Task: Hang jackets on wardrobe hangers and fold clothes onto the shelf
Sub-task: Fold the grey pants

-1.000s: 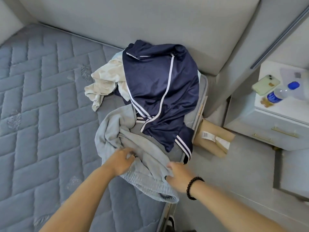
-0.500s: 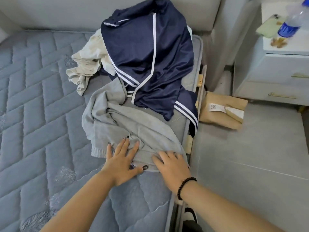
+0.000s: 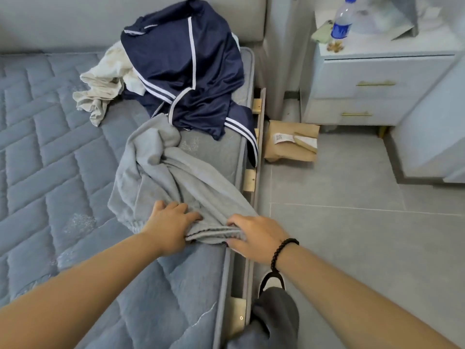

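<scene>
Head view looks down on a bed (image 3: 63,152) with a quilted blue-grey mattress, and both bare hands are at the near hem of a grey garment (image 3: 161,177) lying on it. Left hand (image 3: 168,225) lies on top of the cloth, its fingers (image 3: 187,209) curled down into the bunched folds and its thumb tucked under the edge, so it grips the fabric. Right hand (image 3: 254,238) pinches the ribbed hem right at the mattress edge, its fingertips buried in the gathered cloth; a black bead bracelet (image 3: 283,251) circles that wrist. The grey garment stretches away from the fingers, rumpled, toward the head of the bed.

Beyond the fingers, past the far end of the grey cloth and touching it, a navy jacket (image 3: 191,71) with white stripes lies heaped near the headboard, one cuff hanging over the bed's side. Left of the jacket and partly under it sits a crumpled cream garment (image 3: 103,81).

To the right of the right hand's fingers is the tiled floor (image 3: 352,235), with a brown paper package (image 3: 289,142) lying beside the bed frame. Farther on stands a white nightstand (image 3: 377,79) carrying a water bottle (image 3: 343,20) with a blue label and a pale green phone (image 3: 322,31) just beside it.
</scene>
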